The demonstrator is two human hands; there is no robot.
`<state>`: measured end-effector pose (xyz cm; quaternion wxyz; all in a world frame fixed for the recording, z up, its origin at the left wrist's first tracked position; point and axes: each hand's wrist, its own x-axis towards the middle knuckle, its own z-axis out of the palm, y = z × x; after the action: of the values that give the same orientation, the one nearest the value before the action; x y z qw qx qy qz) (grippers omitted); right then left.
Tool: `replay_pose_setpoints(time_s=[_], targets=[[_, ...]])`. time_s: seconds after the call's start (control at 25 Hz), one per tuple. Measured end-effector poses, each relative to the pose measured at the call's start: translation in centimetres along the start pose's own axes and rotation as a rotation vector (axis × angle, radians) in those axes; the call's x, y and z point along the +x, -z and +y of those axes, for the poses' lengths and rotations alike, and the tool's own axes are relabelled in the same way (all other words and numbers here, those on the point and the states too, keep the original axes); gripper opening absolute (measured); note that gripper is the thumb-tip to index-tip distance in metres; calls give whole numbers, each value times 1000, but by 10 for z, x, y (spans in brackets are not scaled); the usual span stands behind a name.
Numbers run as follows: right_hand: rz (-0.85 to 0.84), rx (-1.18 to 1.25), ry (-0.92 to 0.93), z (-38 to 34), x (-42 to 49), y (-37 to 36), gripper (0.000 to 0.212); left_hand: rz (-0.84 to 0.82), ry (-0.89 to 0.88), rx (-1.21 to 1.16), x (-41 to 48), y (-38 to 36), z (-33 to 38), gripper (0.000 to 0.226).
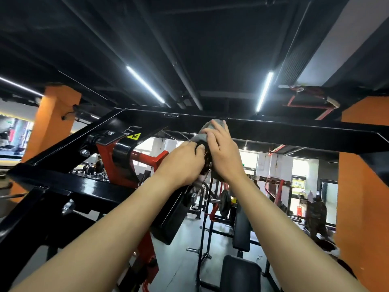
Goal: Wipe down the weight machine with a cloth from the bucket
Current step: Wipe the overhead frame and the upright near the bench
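Cloth [205,128]: grey, bunched below the weight machine crossbar [294,131]
Left hand [181,163]: curled — gripping cloth's lower edge
Right hand [223,152]: laid flat — pressing cloth

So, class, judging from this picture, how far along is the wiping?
Done: cloth fetched. In hand: left hand grips and right hand presses it just under the black top bar. Left: unclear; wiped and unwiped parts of the frame look alike.
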<state>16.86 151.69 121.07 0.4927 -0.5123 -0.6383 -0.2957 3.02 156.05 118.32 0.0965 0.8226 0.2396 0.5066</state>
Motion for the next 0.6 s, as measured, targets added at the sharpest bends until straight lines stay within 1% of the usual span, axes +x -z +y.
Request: replay_pose_setpoints(time_s=[0.08, 0.16, 0.24, 0.36, 0.44, 0.52, 0.6], targets=[[63, 7, -59, -1, 8, -4, 38, 12, 8, -20, -1, 1, 2, 38], [107, 80, -139, -10, -1, -13, 39, 5, -10, -21, -4, 3, 6, 37], [125, 115, -145, -16, -21, -19, 40, 4, -26, -24, -7, 5, 10, 38], [109, 32, -131, -17, -23, -9, 45, 34, 2, -40, -8, 5, 9, 39], [93, -28, -187, -21, -8, -2, 48, 37, 21, -44, -8, 4, 7, 37], [75, -34, -245, -29, -1, -3, 50, 46, 30, -60, -8, 3, 4, 36], [44, 4, -283, -36, -12, -10, 51, 46, 32, -82, -8, 2, 4, 34]])
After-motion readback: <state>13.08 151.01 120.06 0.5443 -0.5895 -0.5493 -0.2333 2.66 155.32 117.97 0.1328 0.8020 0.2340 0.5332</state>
